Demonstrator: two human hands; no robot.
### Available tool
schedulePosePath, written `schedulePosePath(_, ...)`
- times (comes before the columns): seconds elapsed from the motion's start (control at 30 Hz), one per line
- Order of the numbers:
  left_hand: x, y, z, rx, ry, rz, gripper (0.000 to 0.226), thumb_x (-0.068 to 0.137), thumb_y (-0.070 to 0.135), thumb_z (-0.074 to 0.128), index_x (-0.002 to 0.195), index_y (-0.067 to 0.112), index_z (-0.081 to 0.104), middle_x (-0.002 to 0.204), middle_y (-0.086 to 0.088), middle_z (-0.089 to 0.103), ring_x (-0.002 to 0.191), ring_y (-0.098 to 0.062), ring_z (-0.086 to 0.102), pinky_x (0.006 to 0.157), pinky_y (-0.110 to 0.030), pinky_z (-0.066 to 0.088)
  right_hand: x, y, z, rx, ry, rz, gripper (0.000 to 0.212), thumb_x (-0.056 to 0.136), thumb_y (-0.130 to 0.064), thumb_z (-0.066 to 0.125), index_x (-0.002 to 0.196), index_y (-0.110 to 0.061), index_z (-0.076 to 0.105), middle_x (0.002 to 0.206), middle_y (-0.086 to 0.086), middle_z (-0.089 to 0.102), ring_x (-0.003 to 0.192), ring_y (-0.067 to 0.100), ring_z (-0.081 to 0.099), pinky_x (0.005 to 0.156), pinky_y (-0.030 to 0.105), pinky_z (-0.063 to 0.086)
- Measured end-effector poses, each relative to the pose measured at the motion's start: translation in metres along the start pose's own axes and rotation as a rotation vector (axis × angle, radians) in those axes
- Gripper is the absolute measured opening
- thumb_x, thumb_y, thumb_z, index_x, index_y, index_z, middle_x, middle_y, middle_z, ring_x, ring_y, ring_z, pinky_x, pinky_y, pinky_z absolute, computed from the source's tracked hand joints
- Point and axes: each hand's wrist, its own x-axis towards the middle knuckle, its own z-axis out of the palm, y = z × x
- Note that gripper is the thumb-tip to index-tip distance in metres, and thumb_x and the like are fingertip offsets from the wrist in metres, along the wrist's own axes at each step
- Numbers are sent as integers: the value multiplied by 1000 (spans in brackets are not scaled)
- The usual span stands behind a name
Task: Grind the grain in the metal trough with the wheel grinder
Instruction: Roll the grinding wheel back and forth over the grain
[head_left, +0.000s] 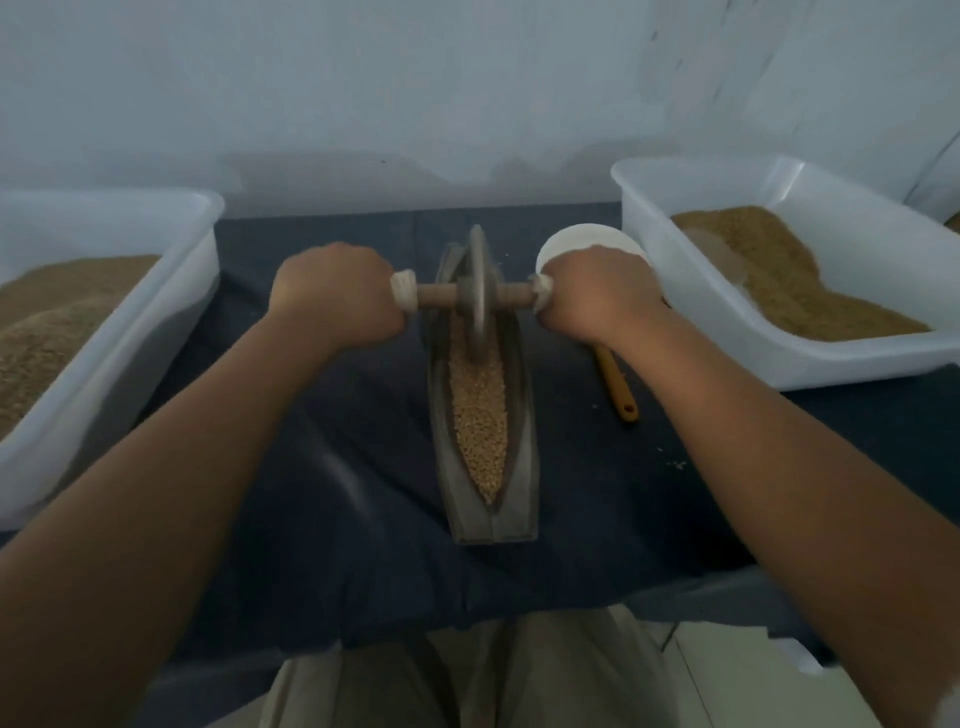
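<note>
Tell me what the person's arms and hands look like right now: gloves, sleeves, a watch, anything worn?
Both hands are bare: no glove on the left hand or the right hand. The forearms are bare too, with no sleeve, cuff, watch or band in view. The fingers are hidden from this view, so rings cannot be ruled out. Light beige trousers show below.

We count:
- one metal trough (522, 483), with one bed of grain (478, 405)
- one wheel grinder (477, 280), a single disc on a single wooden axle
- two hands, the left hand (337, 296) and the right hand (597, 296)
- two white plastic tubs, the left tub (182, 291) and the right tub (857, 358)
- one white bowl (582, 241)
- one wooden-handled utensil (618, 384)
- one dark cloth (337, 493)
</note>
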Motion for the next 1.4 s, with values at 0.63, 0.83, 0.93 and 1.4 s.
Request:
schedulePosePath(0.63,-15,-5,7,-101,-108,-13,27,82,44,61,69,22,55,74,2,60,70,-27,59,66,-35,49,-3,-1,-15,-52,-75,-96,20,87,-31,61,68,-25,60,68,-2,62,64,18,60,55,29,39)
schedulePosePath(0.83,-104,-22,10,-211,-19,188,36,70,64,42,57,31,48,50,12,49,48,-6,47,45,-22,28,-79,15,-22,36,-231,-266,18,73,-48,57,66,-32,60,54,-10,58,49,4,56,45,23,35)
schedulePosePath(0.93,-78,-17,15,-140,-20,106,36,74,62,43,61,30,51,58,11,54,53,-14,52,50,-27,37,-53,8,-6,-22,-93,-205,23,82,-43,61,64,-30,55,60,-9,57,55,11,54,50,27,40)
schedulePosePath(1.4,-77,-14,0,23,156,308,35,73,55,55,50,35,37,42,16,36,36,-4,33,44,-17,26,-93,24,-3,202,-283,-223,30,61,-62,42,76,-45,61,71,-12,64,56,8,60,44,27,31)
